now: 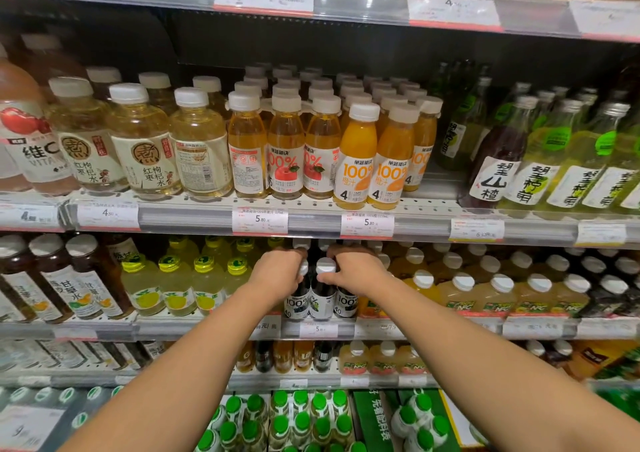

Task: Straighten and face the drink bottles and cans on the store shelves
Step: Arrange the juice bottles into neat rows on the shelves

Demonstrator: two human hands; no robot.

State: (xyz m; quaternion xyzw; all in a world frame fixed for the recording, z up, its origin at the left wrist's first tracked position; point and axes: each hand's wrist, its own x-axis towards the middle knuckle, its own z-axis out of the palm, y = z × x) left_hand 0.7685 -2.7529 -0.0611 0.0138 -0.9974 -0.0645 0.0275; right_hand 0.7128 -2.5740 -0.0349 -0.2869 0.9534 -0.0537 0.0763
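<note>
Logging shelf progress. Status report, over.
Left hand and right hand both gripping dark bottles. Middle one's label turned sideways. Nothing in the way.

Glossy clear plastic on the orange juice bottles with smooth matt white caps, shiny paper-look labels on the dark juice bottles, perforated painted metal shelf edge behind glossy plastic price strips

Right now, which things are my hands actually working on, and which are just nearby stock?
In hand: left hand and right hand on the dark juice bottles, second shelf down.

Nearby only: orange juice bottles, yellow-capped lemon bottles, green-capped bottles.
</note>
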